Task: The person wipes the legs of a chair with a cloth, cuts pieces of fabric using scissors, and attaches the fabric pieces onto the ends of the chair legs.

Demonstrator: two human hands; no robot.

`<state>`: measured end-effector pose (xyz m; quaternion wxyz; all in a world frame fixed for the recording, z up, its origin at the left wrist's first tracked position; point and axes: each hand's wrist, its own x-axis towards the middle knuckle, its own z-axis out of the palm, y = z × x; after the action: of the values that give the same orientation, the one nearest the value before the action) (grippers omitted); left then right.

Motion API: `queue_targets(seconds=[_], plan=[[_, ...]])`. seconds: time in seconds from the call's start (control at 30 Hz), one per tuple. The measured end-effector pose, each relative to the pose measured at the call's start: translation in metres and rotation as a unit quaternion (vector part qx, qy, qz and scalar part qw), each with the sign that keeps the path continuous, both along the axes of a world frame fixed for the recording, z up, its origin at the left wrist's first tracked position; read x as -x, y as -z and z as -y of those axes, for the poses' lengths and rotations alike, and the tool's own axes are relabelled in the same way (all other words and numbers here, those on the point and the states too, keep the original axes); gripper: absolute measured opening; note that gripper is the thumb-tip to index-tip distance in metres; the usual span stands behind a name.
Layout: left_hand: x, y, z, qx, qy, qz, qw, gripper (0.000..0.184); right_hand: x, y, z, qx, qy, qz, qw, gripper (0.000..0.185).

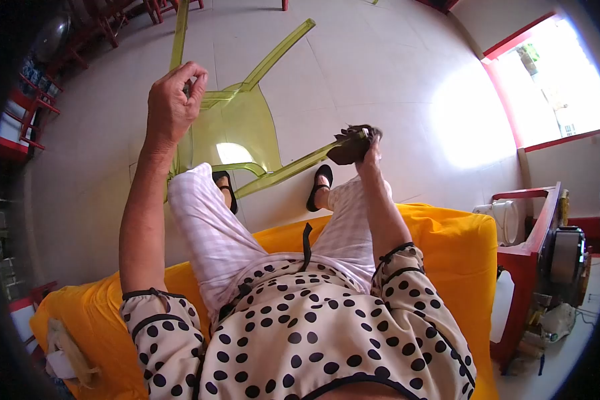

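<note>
A see-through green plastic chair [237, 130] lies tipped over on the floor in front of my knees, its legs sticking out. My right hand [372, 157] grips a dark brown cloth [347, 152], which is bunched around the end of the chair leg nearest it. Raised on the other side, my left hand [175, 103] has its fingers curled in against the thumb. Another chair leg [180, 37] passes behind that hand; whether they touch I cannot tell. Anything inside those fingers is hidden.
I sit on a seat with an orange cover [447, 233]. A white bucket [505, 221] and a red-framed stand [530, 250] are at the right. A bright doorway [553, 80] opens at upper right. Red wooden furniture [40, 110] lines the far left.
</note>
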<state>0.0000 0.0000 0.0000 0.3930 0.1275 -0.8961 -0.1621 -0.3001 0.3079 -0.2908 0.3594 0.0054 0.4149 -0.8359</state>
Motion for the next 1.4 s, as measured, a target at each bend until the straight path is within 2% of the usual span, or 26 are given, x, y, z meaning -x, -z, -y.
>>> queue_targets(seconds=[0.03,0.07,0.1,0.17,0.27,0.37,0.43,0.57,0.7,0.77,0.83,0.9,0.97,1.03,1.07,1.17,1.23,1.27,1.3,1.33,1.37,1.4], plan=[[0.001,-0.001,0.000,0.009,0.007,-0.008,1.000,0.007,-0.009,0.015,0.002,0.032,0.016,0.021,0.999,0.061],[0.000,-0.002,-0.001,0.018,0.015,-0.014,1.000,0.006,-0.022,0.030,0.005,0.004,0.031,0.007,1.000,0.057],[0.002,0.006,-0.002,-0.001,0.007,-0.017,1.000,0.007,-0.025,0.044,-0.003,-0.109,0.061,0.044,0.991,0.054],[-0.001,0.004,-0.002,-0.006,-0.007,-0.004,1.000,0.007,-0.061,0.056,0.004,-0.252,0.068,0.079,0.962,0.053],[-0.003,0.002,0.002,0.009,0.008,-0.004,1.000,0.007,-0.071,0.080,0.014,-0.356,0.075,0.113,0.925,0.050],[-0.004,0.001,0.003,0.007,0.008,0.000,1.000,0.007,-0.064,0.070,0.010,-0.087,0.066,0.072,0.991,0.048],[-0.004,0.001,0.005,0.011,0.008,-0.007,1.000,0.007,-0.068,0.002,0.019,-0.079,0.173,0.100,0.977,0.048],[-0.003,0.001,0.003,-0.015,0.003,0.002,1.000,0.008,-0.036,-0.044,0.002,-0.013,0.187,0.002,0.982,0.046],[-0.002,-0.001,-0.001,-0.014,-0.005,-0.020,1.000,0.005,-0.022,-0.057,0.003,-0.119,0.163,-0.165,0.965,0.037],[-0.001,0.000,-0.002,-0.014,-0.001,-0.029,0.999,0.005,-0.043,-0.060,0.012,-0.182,0.212,-0.191,0.941,0.036],[-0.001,0.001,-0.002,-0.014,-0.006,-0.025,1.000,0.006,-0.059,-0.043,0.014,-0.105,0.191,-0.114,0.969,0.040],[-0.003,0.002,0.000,-0.005,-0.016,-0.003,1.000,0.006,-0.085,-0.034,0.017,-0.254,0.208,-0.022,0.944,0.044],[-0.009,0.004,0.004,0.013,-0.034,0.038,0.999,0.008,-0.116,-0.034,0.013,-0.233,0.126,0.013,0.964,0.039],[-0.015,-0.005,-0.007,0.106,-0.095,0.076,0.987,0.013,-0.151,-0.075,0.018,-0.181,0.013,0.047,0.982,0.040],[-0.018,-0.009,-0.016,0.150,-0.125,0.093,0.976,0.016,-0.161,-0.086,0.017,-0.171,-0.019,0.017,0.985,0.038],[-0.033,-0.018,-0.056,0.275,-0.070,-0.044,0.958,0.024,-0.175,-0.097,0.018,-0.142,-0.105,-0.092,0.980,0.031],[-0.038,0.014,-0.084,0.129,-0.022,-0.036,0.991,0.031,-0.184,-0.090,0.016,-0.136,-0.152,-0.182,0.962,0.029],[-0.038,0.041,-0.100,-0.118,0.014,0.010,0.993,0.036,-0.197,-0.119,0.017,-0.116,-0.181,-0.181,0.960,0.028],[-0.035,0.078,-0.111,-0.357,0.050,0.055,0.931,0.042,-0.206,-0.116,0.018,-0.133,-0.190,-0.243,0.942,0.033],[-0.029,0.127,-0.117,-0.518,0.082,0.094,0.846,0.060,-0.215,-0.112,0.020,-0.150,-0.199,-0.304,0.920,0.038],[-0.025,0.192,-0.115,-0.562,0.099,0.146,0.808,0.068,-0.222,-0.110,0.023,-0.166,-0.206,-0.364,0.893,0.044],[-0.020,0.202,-0.139,-0.635,0.131,0.026,0.761,0.071,-0.229,-0.113,0.026,-0.172,-0.229,-0.438,0.852,0.048]])
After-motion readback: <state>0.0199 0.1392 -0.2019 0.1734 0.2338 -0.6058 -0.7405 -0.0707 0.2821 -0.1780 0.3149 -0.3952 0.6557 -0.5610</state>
